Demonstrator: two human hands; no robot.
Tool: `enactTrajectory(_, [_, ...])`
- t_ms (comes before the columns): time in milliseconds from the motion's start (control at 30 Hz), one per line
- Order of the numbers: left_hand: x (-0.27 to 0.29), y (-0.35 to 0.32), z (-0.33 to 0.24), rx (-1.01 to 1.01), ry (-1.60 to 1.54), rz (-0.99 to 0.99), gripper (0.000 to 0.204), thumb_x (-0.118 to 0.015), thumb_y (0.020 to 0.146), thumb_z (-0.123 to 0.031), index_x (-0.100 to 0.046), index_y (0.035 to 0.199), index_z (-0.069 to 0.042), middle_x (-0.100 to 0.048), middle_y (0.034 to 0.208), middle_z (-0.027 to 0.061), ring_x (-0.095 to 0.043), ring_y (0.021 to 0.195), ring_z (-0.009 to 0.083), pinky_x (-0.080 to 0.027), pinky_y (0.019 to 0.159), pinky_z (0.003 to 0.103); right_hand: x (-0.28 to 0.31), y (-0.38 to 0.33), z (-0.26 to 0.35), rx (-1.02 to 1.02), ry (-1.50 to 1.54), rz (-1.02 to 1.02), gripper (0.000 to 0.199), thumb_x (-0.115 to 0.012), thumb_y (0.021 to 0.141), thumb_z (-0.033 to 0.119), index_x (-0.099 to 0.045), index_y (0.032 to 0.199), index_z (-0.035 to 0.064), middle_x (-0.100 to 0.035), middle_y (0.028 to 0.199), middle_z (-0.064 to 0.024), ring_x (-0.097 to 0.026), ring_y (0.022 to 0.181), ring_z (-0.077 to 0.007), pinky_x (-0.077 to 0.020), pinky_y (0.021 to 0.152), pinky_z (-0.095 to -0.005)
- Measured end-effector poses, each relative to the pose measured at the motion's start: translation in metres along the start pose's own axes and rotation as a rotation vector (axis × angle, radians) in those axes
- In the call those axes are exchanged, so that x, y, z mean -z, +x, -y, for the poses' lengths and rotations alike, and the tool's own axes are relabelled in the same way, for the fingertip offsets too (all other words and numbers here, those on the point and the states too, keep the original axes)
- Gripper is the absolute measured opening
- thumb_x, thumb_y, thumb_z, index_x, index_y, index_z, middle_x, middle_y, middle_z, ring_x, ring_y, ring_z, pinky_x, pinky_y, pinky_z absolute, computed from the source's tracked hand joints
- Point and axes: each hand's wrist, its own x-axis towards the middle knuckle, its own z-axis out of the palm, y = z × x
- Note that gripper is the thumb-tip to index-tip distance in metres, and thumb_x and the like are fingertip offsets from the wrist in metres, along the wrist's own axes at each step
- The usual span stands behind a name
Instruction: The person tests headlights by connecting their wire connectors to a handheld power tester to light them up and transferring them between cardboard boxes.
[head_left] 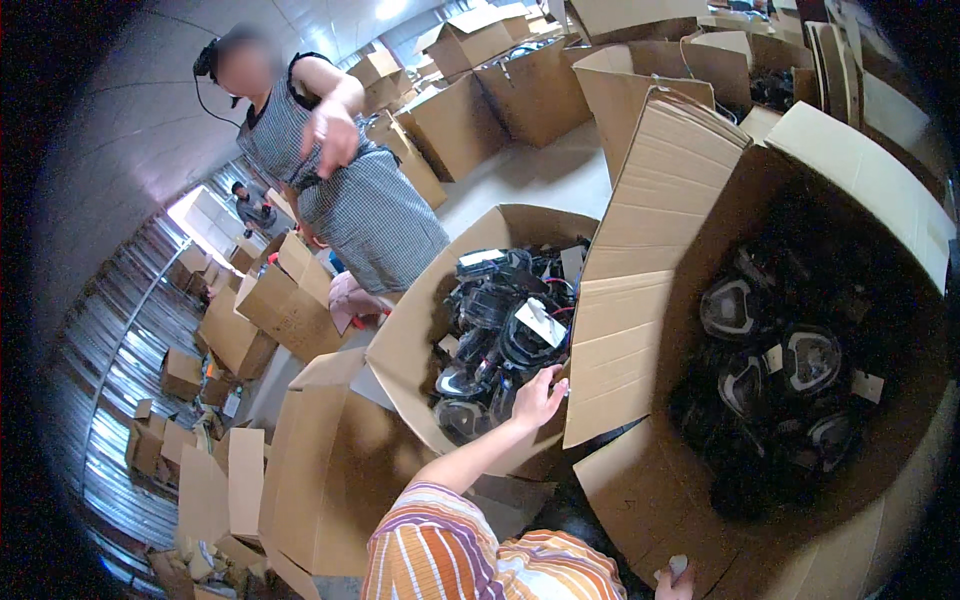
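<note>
My left hand (538,400) reaches over an open cardboard box (400,345) with its fingers spread and slightly bent. Its fingertips are close to the upright flap (612,340) of the larger box; whether they touch it I cannot tell. Black plastic parts (490,310) with glossy, clear fronts, wires and white tags fill the smaller box in a heap. At the bottom edge, my right hand (674,582) is partly cut off beside the large box (665,505), its fingers closed around a small pale thing I cannot make out. Similar dark parts (780,365) lie deep in that box.
A person in a checked garment (350,200) stands beyond the smaller box, one arm raised. Another person (252,208) is farther back. An open carton (335,470) stands to my left. More cartons (455,125) line the back, and several others (290,300) stand along the left.
</note>
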Motion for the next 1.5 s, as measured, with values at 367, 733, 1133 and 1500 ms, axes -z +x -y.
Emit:
enactTrajectory(367, [0.000, 0.002, 0.000, -0.022, -0.019, -0.014, 0.034, -0.040, 0.075, -0.030, -0.042, 0.095, -0.003, -0.049, 0.088, 0.0143, -0.049, 0.079, 0.0280, -0.040, 0.064, 0.033, -0.032, 0.019, -0.060, 0.189, 0.151, -0.048, 0.035, -0.043, 0.070, 0.014, -0.035, 0.096, -0.0078, -0.047, 0.087, -0.0202, -0.045, 0.085, -0.0278, -0.0343, 0.073, -0.0286])
enactTrajectory(733, [0.000, 0.001, -0.001, 0.030, 0.002, 0.022, 0.031, -0.040, 0.075, -0.028, -0.042, 0.097, -0.005, -0.049, 0.090, 0.0130, -0.049, 0.081, 0.0263, -0.040, 0.067, 0.032, -0.032, 0.012, -0.049, 0.271, 0.202, -0.156, 0.033, -0.042, 0.070, 0.012, -0.035, 0.095, -0.0078, -0.047, 0.088, -0.0202, -0.045, 0.085, -0.0287, -0.0344, 0.073, -0.0300])
enactTrajectory(1133, [-0.001, 0.002, 0.001, 0.038, -0.002, 0.042, 0.033, -0.039, 0.075, -0.029, -0.042, 0.097, -0.004, -0.049, 0.089, 0.0133, -0.049, 0.080, 0.0262, -0.040, 0.067, 0.033, -0.022, 0.011, -0.035, 0.178, 0.090, -0.122, 0.034, -0.044, 0.068, 0.020, -0.041, 0.089, -0.0059, -0.047, 0.088, -0.0213, -0.044, 0.084, -0.0306, -0.0334, 0.073, -0.0303])
enactTrajectory(1500, [-0.001, 0.002, -0.001, 0.024, -0.020, 0.013, 0.034, -0.039, 0.074, -0.030, -0.043, 0.095, -0.003, -0.049, 0.087, 0.0142, -0.049, 0.077, 0.0283, -0.040, 0.063, 0.033, -0.019, 0.007, -0.026, 0.096, -0.050, -0.134, 0.047, -0.043, 0.068, 0.031, -0.037, 0.098, -0.0047, -0.045, 0.090, -0.0262, -0.044, 0.085, -0.0353, -0.0358, 0.070, -0.0354])
